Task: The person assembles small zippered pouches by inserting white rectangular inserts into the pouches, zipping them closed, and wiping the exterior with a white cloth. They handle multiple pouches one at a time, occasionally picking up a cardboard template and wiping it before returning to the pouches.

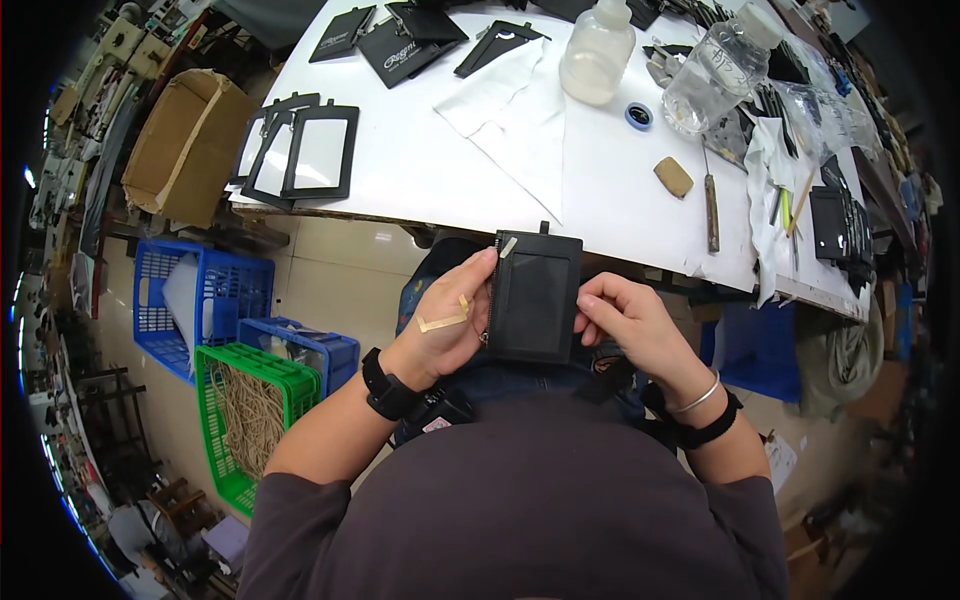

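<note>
Wallet [537, 300], black, with a framed front panel and a small tab at its top edge, is held just off the near side of the desk [395, 150], over the person's lap; take it as the dial's centre, with twelve pointing across the desk. From where I stand it looks well along: the body seems joined all round, and the zip [490, 318] is on its nine o'clock side. A pale strip [508, 247] lies at its eleven o'clock corner, and I'd guess some tidying remains there, though I can't tell what. Out at ten, black frames [321, 150] with white fronts lie overlapping, and at eleven sit black pouches [400, 48]; whether those are finished, I couldn't say. As for the grip, the left hand [447, 315] is clamped on the wallet's nine o'clock edge, thumb on the front and fingers mostly hidden behind. The right hand [628, 315] is at the three o'clock edge, thumb and curled fingers drawn nearly together; whether they pinch the edge or merely brush it, I can't tell. At two o'clock a thin tool [712, 215] lies on the desk, untouched by either hand.
</note>
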Tool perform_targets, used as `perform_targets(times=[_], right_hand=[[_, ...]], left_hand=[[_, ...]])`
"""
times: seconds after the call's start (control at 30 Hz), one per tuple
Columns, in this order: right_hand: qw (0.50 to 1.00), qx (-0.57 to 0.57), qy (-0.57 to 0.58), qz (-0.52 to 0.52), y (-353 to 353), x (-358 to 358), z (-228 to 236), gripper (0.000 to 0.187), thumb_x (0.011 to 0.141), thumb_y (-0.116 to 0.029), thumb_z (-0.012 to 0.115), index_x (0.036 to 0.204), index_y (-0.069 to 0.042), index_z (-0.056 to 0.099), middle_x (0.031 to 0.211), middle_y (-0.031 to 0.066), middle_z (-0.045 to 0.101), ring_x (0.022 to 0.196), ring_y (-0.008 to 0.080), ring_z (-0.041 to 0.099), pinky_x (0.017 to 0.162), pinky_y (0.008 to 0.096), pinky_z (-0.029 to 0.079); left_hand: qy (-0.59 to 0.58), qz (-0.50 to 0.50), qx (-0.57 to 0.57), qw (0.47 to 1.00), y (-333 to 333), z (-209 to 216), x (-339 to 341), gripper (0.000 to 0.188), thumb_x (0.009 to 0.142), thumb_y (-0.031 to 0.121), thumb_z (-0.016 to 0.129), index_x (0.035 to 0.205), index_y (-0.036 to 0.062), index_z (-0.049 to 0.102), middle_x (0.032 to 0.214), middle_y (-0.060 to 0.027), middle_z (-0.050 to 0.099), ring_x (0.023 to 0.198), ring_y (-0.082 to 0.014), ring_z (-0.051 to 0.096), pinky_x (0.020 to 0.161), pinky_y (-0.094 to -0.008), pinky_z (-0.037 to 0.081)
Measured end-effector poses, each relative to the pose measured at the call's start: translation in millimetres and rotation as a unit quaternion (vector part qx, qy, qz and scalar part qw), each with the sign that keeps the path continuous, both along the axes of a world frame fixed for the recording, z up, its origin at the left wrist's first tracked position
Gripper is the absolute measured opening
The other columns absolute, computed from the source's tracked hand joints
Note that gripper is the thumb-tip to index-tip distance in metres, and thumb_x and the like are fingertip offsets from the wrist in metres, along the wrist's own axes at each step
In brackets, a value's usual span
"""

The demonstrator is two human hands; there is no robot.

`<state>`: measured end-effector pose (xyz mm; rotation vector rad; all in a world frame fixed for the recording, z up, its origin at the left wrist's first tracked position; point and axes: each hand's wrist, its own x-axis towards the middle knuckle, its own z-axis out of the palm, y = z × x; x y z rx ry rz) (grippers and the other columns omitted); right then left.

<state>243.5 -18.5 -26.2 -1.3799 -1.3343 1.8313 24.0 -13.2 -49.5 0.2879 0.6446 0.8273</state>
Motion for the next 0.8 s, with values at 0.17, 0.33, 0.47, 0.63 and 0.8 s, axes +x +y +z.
perform_targets(times=[0.17, 0.33, 0.47, 0.63, 0.8], right_hand=[[0.998, -0.058, 0.033, -0.003, -0.4, 0.3, 2.9, 0.015, 0.091, -0.015, 0.052, 0.087, -0.002, 0.057, 0.072, 0.0017, 0.060, 0.062, 0.0050, 0.053, 0.059, 0.0187, 0.045], [0.998, -0.056, 0.030, 0.001, -3.2, 0.3, 3.0, 0.015, 0.091, -0.015, 0.052, 0.086, -0.002, 0.057, 0.071, 0.0012, 0.059, 0.061, 0.0048, 0.053, 0.059, 0.0183, 0.044], [0.999, -0.046, 0.020, 0.009, -7.1, 0.7, 0.7, 0.015, 0.091, -0.016, 0.053, 0.087, -0.002, 0.058, 0.072, 0.0015, 0.060, 0.062, 0.0050, 0.053, 0.058, 0.0180, 0.044], [0.989, 0.069, -0.129, 0.016, -7.4, 5.1, 10.4, 0.011, 0.088, -0.011, 0.055, 0.088, -0.001, 0.058, 0.073, 0.0037, 0.061, 0.064, 0.0077, 0.056, 0.057, 0.0206, 0.045], [0.941, 0.291, -0.172, -0.010, 0.3, -11.4, 27.5, 0.008, 0.080, -0.002, 0.058, 0.088, -0.001, 0.058, 0.078, 0.0085, 0.058, 0.064, 0.0156, 0.059, 0.060, 0.0270, 0.048]], left_hand=[[0.023, 0.006, 0.012, 1.000, -2.1, -2.9, 2.1, 0.032, 0.099, 0.025, 0.033, 0.113, 0.0012, 0.050, 0.105, -0.0100, 0.060, 0.094, -0.0153, 0.060, 0.083, -0.0301, 0.050], [0.050, 0.002, 0.042, 0.998, -5.5, -1.4, 3.3, 0.035, 0.099, 0.026, 0.031, 0.116, 0.0006, 0.048, 0.107, -0.0103, 0.059, 0.095, -0.0154, 0.060, 0.082, -0.0294, 0.051], [0.061, 0.000, 0.051, 0.997, -8.8, 1.7, 3.0, 0.034, 0.099, 0.026, 0.034, 0.116, 0.0013, 0.049, 0.108, -0.0090, 0.059, 0.095, -0.0146, 0.059, 0.082, -0.0284, 0.051], [0.069, -0.001, 0.033, 0.997, -12.2, 7.4, 4.9, 0.027, 0.098, 0.022, 0.039, 0.111, 0.0018, 0.053, 0.103, -0.0052, 0.059, 0.094, -0.0107, 0.057, 0.083, -0.0257, 0.048], [0.096, -0.031, 0.044, 0.994, -15.8, 3.0, 9.9, 0.026, 0.098, 0.021, 0.040, 0.110, 0.0025, 0.054, 0.100, -0.0026, 0.059, 0.088, -0.0075, 0.056, 0.077, -0.0222, 0.047]])
